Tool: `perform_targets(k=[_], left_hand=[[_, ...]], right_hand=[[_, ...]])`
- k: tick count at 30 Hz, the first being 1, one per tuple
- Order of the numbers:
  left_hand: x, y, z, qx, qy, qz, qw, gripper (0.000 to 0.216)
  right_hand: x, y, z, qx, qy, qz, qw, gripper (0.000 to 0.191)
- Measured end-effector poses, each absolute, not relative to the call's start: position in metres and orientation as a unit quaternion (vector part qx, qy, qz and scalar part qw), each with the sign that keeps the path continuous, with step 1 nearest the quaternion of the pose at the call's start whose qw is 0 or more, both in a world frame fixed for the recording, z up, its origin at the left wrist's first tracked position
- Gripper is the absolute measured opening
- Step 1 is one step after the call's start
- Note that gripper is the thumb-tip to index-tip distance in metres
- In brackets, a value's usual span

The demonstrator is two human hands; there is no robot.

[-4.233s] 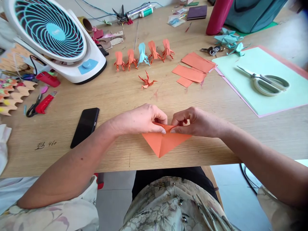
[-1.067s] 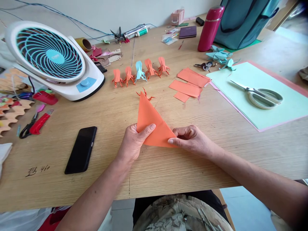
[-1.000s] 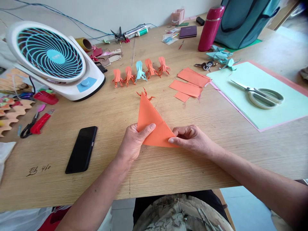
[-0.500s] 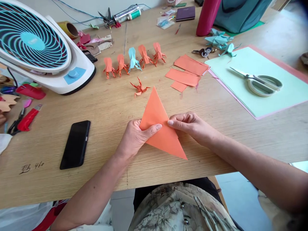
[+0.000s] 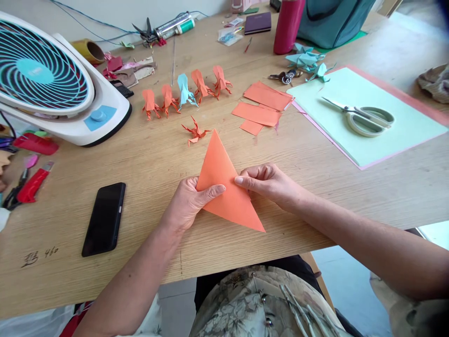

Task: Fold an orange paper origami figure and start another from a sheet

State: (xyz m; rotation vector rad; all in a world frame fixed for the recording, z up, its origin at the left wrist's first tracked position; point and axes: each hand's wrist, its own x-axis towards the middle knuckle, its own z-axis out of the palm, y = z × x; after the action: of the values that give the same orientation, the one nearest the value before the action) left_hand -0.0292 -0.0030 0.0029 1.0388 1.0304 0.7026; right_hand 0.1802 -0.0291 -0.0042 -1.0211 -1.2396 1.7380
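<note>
An orange sheet of paper (image 5: 219,161), folded to a triangle, is held just above the table's front part. My left hand (image 5: 187,199) grips its left side, thumb flat on the front and fingers hidden behind. At the right edge, my right hand (image 5: 268,185) pinches the paper between thumb and curled fingers. One corner points away from me, another toward the lower right. Just beyond the far tip lies a small spiky orange folded figure (image 5: 195,132). Behind it stand several orange folded figures (image 5: 169,98) in a row with one light blue folded figure (image 5: 186,90).
Orange paper pieces (image 5: 257,112) lie beyond my right hand. Scissors (image 5: 366,119) rest on pale green sheets (image 5: 386,145) at the right. A black phone (image 5: 104,219) lies left of my left hand, and a fan (image 5: 105,122) stands at the back left. A pink bottle (image 5: 287,28) stands at the back.
The whole view has shifted slightly, so the table's things appear further left. Both hands keep the same hold on the folded orange paper, whose shape looks unchanged.
</note>
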Motion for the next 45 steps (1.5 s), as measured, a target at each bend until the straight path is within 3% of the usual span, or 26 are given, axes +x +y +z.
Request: perform_targets(k=[4,9,11,15,21,25,27,30,32,36,38,45], left_hand=[[-0.033,0.001,0.005,0.450,0.451,0.313,0.705,0.036],[-0.029,-0.002,0.004,0.416,0.365,0.360,0.751,0.050],[-0.021,-0.007,0.002,0.408,0.355,0.362,0.759,0.045],[0.000,-0.014,0.001,0.355,0.383,0.406,0.750,0.029],[0.018,-0.018,0.002,0.312,0.424,0.452,0.720,0.034],[0.018,-0.013,0.006,0.290,0.435,0.455,0.721,0.040],[0.017,-0.007,0.011,0.279,0.446,0.473,0.707,0.044],[0.017,0.003,0.021,0.269,0.437,0.513,0.688,0.046],[0.019,0.009,0.027,0.252,0.426,0.539,0.682,0.043],[0.023,0.022,0.034,0.226,0.415,0.558,0.683,0.037],[0.026,0.028,0.036,0.228,0.406,0.566,0.681,0.037],[0.027,0.035,0.046,0.236,0.376,0.603,0.663,0.038]], right_hand=[[0.180,-0.028,-0.003,-0.405,-0.504,0.655,0.390,0.047],[0.177,-0.026,-0.005,-0.455,-0.461,0.569,0.506,0.051],[0.176,-0.027,-0.006,-0.457,-0.454,0.551,0.530,0.050],[0.175,-0.029,-0.008,-0.451,-0.483,0.523,0.538,0.049],[0.169,-0.036,-0.010,-0.462,-0.530,0.462,0.541,0.046],[0.188,-0.025,-0.003,-0.446,-0.586,0.466,0.490,0.039],[0.226,-0.011,0.000,-0.479,-0.620,0.406,0.471,0.036],[0.315,0.007,-0.004,-0.652,-0.608,0.081,0.446,0.030],[0.375,0.015,-0.015,-0.740,-0.591,-0.072,0.314,0.030],[0.445,0.018,-0.044,-0.744,-0.613,-0.070,0.256,0.019],[0.454,0.016,-0.052,-0.753,-0.606,-0.097,0.236,0.023],[0.430,0.011,-0.032,-0.789,-0.570,-0.080,0.216,0.026]])
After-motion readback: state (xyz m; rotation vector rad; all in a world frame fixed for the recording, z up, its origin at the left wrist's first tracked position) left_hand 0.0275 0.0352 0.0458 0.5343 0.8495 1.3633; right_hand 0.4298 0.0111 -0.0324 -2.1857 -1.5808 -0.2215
